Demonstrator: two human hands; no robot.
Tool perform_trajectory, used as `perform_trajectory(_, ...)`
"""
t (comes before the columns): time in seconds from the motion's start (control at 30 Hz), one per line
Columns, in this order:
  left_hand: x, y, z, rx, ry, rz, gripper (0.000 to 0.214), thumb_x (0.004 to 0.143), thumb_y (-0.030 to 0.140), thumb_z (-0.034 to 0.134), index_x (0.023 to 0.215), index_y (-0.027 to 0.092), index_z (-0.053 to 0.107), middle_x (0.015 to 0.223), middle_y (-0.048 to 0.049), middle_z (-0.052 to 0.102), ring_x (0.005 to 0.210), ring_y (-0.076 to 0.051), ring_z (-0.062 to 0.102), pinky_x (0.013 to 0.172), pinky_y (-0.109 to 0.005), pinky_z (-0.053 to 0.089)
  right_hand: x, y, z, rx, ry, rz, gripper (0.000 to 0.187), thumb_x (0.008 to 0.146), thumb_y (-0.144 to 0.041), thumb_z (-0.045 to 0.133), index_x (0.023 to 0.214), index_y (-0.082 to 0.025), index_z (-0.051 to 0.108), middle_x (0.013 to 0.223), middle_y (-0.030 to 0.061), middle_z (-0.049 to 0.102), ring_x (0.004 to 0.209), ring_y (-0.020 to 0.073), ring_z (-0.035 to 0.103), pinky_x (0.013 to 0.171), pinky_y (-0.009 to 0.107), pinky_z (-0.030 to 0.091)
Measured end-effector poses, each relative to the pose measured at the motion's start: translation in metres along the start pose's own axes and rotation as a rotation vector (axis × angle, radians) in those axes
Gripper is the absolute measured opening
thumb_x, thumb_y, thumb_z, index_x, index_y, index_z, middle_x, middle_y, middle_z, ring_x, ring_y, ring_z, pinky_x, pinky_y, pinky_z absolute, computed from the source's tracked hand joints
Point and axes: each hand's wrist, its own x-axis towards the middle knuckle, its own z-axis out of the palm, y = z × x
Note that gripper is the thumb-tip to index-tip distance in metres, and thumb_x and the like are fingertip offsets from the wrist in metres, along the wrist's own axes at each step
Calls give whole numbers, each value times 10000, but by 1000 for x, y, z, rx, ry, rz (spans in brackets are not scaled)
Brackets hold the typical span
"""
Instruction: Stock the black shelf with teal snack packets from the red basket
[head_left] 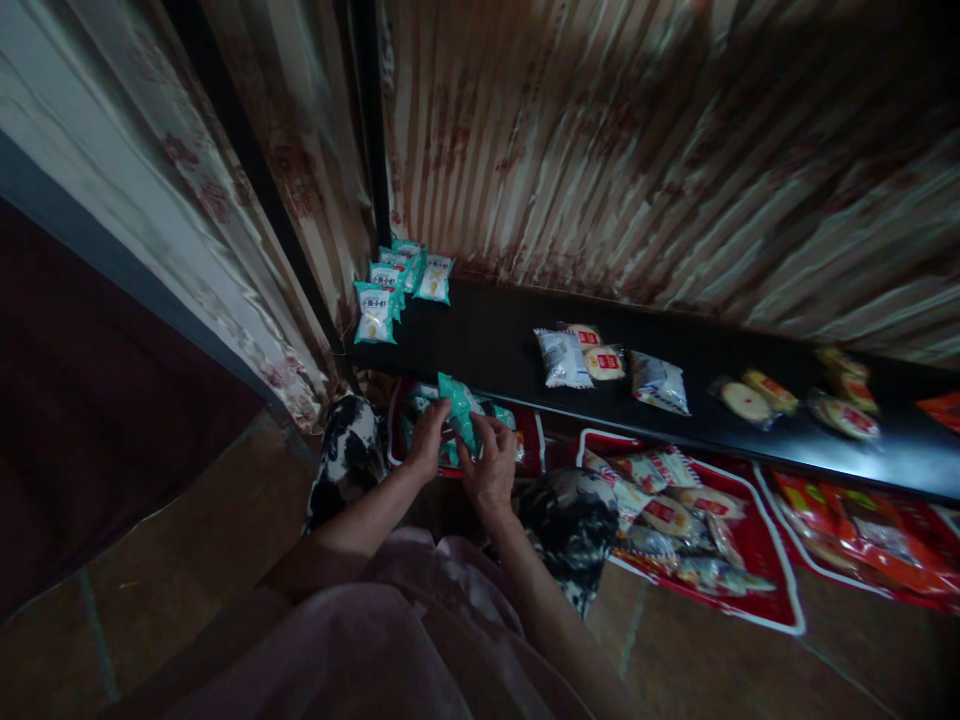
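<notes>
Between my two hands is a teal snack bag [459,400], tilted above a red basket [531,450] with a white rim. My left hand [427,440] pinches the bag at its left edge. The fingers of my right hand [491,465] are closed on its lower right side. More teal packets [499,412] lie in the basket below, partly hidden by my hands. At the left end of the black shelf [480,330], several matching teal bags [376,312] stand and lean in a cluster.
On the shelf to the right are silver-blue bags [564,358], round wrapped snacks [604,362] and yellow packets [772,390]. A red basket of mixed packets [667,515] and one with orange bags [885,530] stand below. Pleated curtains [600,150] and black posts [369,120] border the shelf.
</notes>
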Motion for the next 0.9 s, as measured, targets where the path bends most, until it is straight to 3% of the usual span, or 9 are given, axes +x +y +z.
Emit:
perform_trajectory(0.1,-2,4,4,8,-36,32,403,665,504,696,906,190,619,851,-13,657,763,-142,617,676,-242,468,-6,-3,2,-91,-6,-70,428,804,-222,525,1232,-241,526,1136,121,481,1024,274,470,878,495,427)
perform_trajectory(0.23,-3,11,9,20,62,10,443,630,467,742,963,198,627,871,-18,676,838,-165,628,749,-255,465,-18,-10,6,-130,-9,-143,527,782,-163,514,1292,-279,451,1261,126,388,1170,309,387,933,557,381)
perform_trajectory(0.43,0,11,7,-82,47,-60,489,570,491,770,924,179,641,808,-12,668,736,-148,620,676,-246,467,-31,-15,7,-145,-32,-203,586,790,-186,520,1346,-288,369,1354,132,297,1276,331,310,959,571,362)
perform_trajectory(0.73,3,6,-2,-202,27,-245,418,546,471,775,773,146,644,711,-33,670,658,-152,626,610,-240,469,-42,-9,8,-95,-84,-178,492,796,-278,560,1282,-287,477,1346,115,331,1249,333,346,939,564,381)
perform_trajectory(0.9,5,4,-6,-236,26,-266,394,554,439,766,783,143,642,690,-26,672,653,-158,642,616,-247,485,-42,-8,8,-55,-91,-137,309,855,-302,509,1153,-278,587,1268,92,407,1201,288,399,951,525,381)
